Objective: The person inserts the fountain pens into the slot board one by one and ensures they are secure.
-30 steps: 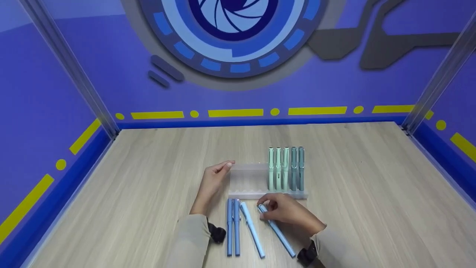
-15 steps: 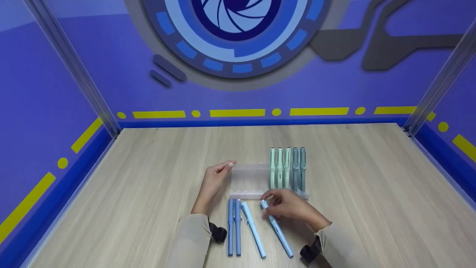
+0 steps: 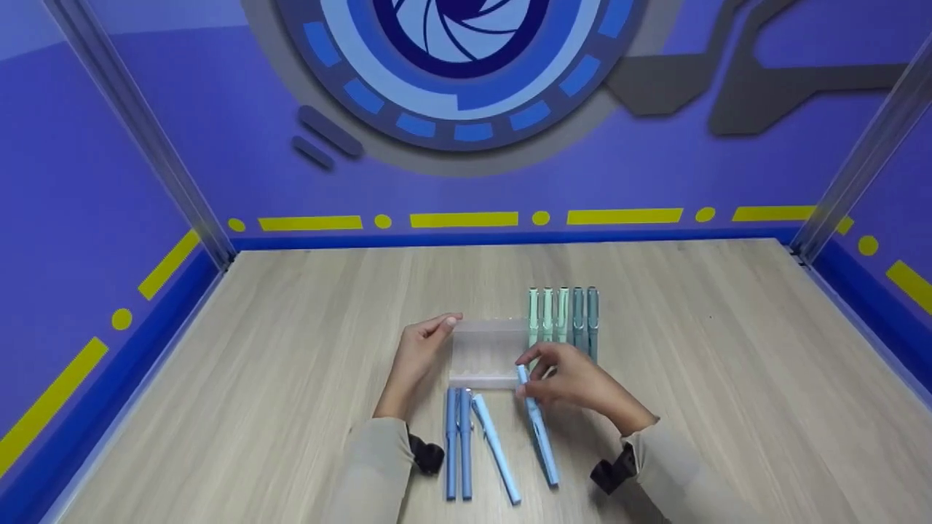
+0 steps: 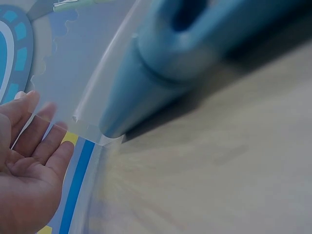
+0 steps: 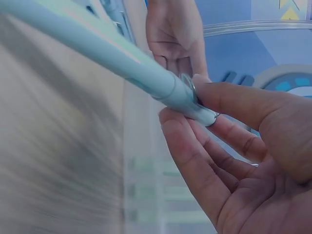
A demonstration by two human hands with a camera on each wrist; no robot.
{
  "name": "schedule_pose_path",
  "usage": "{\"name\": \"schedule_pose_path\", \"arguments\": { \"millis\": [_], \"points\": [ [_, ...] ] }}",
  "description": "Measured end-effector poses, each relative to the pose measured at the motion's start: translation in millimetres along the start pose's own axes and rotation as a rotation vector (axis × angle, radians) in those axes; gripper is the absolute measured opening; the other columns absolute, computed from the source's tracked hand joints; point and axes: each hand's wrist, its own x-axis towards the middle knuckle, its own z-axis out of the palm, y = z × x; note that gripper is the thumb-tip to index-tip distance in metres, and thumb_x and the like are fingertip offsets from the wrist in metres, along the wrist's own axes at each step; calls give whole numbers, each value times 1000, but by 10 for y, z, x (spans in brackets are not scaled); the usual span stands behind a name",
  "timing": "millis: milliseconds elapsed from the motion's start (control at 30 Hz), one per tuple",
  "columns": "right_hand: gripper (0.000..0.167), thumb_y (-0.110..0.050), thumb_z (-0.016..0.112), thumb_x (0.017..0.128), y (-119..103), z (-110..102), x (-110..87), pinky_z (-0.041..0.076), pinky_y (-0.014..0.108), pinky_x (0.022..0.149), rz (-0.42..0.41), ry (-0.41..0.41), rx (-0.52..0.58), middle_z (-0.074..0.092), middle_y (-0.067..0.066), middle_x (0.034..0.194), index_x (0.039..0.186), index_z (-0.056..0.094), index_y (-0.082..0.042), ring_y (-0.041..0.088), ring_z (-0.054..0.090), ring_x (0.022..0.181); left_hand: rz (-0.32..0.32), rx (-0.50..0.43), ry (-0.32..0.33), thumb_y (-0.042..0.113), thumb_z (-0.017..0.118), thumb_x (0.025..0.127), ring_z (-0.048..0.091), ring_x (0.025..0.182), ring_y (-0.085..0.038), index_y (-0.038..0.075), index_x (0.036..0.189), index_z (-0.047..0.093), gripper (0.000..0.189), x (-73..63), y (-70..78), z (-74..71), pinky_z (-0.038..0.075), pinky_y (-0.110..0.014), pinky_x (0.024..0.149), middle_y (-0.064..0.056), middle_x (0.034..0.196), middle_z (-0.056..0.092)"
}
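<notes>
My left hand pinches the upper left corner of a clear pen stand; in the left wrist view some fingertips show through its panel. Between thumb and fingers, my right hand holds a light blue pen by its capped end. The pen slants, cap toward the stand and other end toward me. The right wrist view has this pen close up, thumb beside its clip. Pale green pens and dark green pens stand upright at the stand's right side, their lower parts hidden by my right hand.
Left of the held pen, another light blue pen lies slanted on the wooden table. Beside it are two darker blue pens, side by side. Blue-purple panels wall the table at the back and sides.
My right hand has moved up and slightly right with the light blue pen, now in front of the stand's green pens. The pen has turned more upright in view. My left hand stays put.
</notes>
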Motion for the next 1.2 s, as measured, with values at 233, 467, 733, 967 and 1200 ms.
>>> {"name": "schedule_pose_path", "arguments": {
  "millis": [233, 467, 733, 967, 1200],
  "points": [
    [29, -7, 74, 81, -107, -86, 39, 60, 33, 62, -29, 26, 9, 65, 10, 84, 106, 62, -2, 14, 64, 64, -5, 5, 4, 31, 58, 96, 56, 125, -24, 7, 119, 68, 34, 7, -3, 4, 47, -36, 105, -9, 127, 65],
    [28, -5, 72, 83, -217, -135, 54, 61, 32, 66, -78, 79, 7, 68, 12, 89, 109, 62, -1, 17, 68, 72, 3, -3, 7, 30, 57, 97, 56, 125, -24, 6, 119, 68, 34, 9, 10, 2, 47, -36, 105, -10, 127, 65],
    [29, -5, 70, 86, -296, -160, 62, 60, 29, 70, -117, 213, -9, 68, 11, 97, 113, 62, -8, 19, 71, 82, -2, 3, 15, 28, 57, 97, 57, 125, -25, 6, 118, 68, 32, 10, 12, 1, 47, -37, 105, -11, 126, 65],
    [32, -2, 72, 84, -316, -172, 121, 60, 28, 73, -138, 372, 32, 69, 11, 100, 115, 64, -7, 20, 71, 83, 0, 17, 7, 29, 56, 98, 56, 125, -25, 7, 119, 68, 33, 13, 10, 2, 45, -38, 107, -10, 127, 65],
    [27, -1, 70, 85, -306, -165, 165, 60, 25, 75, -209, 483, 107, 68, 10, 97, 111, 65, -6, 21, 71, 84, 9, 17, 10, 29, 56, 97, 56, 126, -26, 5, 118, 68, 34, 9, 22, 4, 44, -39, 107, -11, 127, 64]
  ]
}}
